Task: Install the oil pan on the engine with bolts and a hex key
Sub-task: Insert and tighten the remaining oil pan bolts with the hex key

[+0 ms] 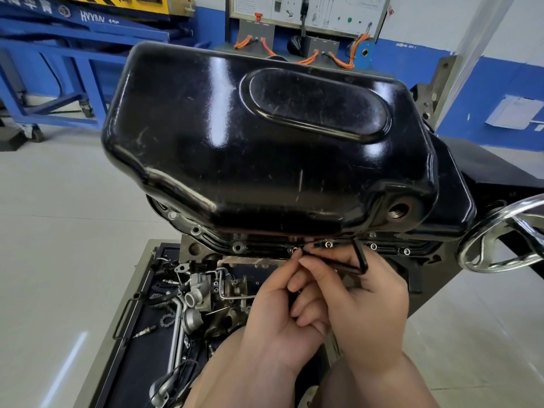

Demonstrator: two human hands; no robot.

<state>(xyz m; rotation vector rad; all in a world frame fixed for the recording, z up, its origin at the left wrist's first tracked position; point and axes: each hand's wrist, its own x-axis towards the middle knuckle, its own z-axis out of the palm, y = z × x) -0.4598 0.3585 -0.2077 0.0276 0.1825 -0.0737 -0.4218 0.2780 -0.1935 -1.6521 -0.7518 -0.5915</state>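
A glossy black oil pan (265,142) sits upside-down on the engine (194,248), its flange facing me. Several bolts stand in the near flange, among them a bolt (328,244) and another bolt (373,246). Just below that flange, my right hand (362,304) grips a black L-shaped hex key (357,260). The key's long arm runs left toward a bolt (293,250). My left hand (279,307) pinches the key's tip at that bolt with its fingertips. The two hands touch each other.
A tray (141,334) of loose engine parts and pipes lies below the engine at lower left. A chrome hand wheel (506,240) of the engine stand sits at the right. A blue lift frame (59,69) and a wiring board (309,16) stand behind.
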